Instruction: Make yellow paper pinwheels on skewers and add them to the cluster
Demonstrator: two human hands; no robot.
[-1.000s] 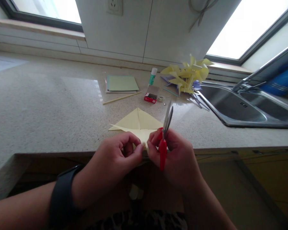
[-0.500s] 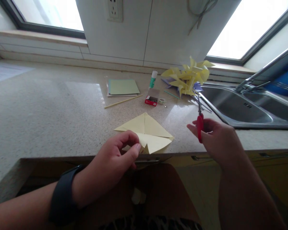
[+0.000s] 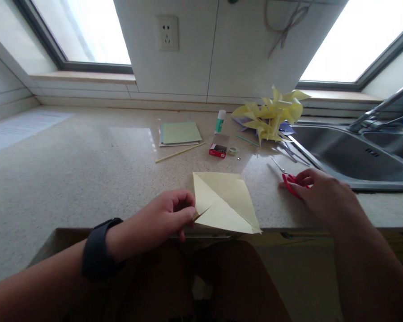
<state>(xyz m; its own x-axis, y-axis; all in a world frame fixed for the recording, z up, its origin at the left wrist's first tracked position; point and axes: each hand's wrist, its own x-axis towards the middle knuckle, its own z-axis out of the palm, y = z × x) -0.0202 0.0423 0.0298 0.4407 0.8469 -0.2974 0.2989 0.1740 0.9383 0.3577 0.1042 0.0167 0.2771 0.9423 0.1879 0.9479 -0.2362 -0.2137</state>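
Note:
A pale yellow square of paper [image 3: 226, 192] with diagonal creases and a cut at its near left corner lies over the counter's front edge. My left hand [image 3: 169, 212], a dark watch on its wrist, pinches that corner between thumb and fingers. To the right, my right hand [image 3: 322, 192] holds red-handled scissors [image 3: 290, 185] low over the countertop, with the blades pointing to the back left. The fingers hide part of the scissors' handles.
Behind the paper are a stack of coloured sheets [image 3: 181, 133], a thin yellow stick [image 3: 179, 152], a glue stick [image 3: 220, 120], a small red box [image 3: 218, 150] and a tape roll [image 3: 233, 151]. Yellow paper pinwheels [image 3: 272, 112] stand beside the steel sink [image 3: 332, 154].
My right hand has lowered the scissors from upright to near flat by the counter, farther right. The paper has turned in my left hand. The view has tilted up slightly.

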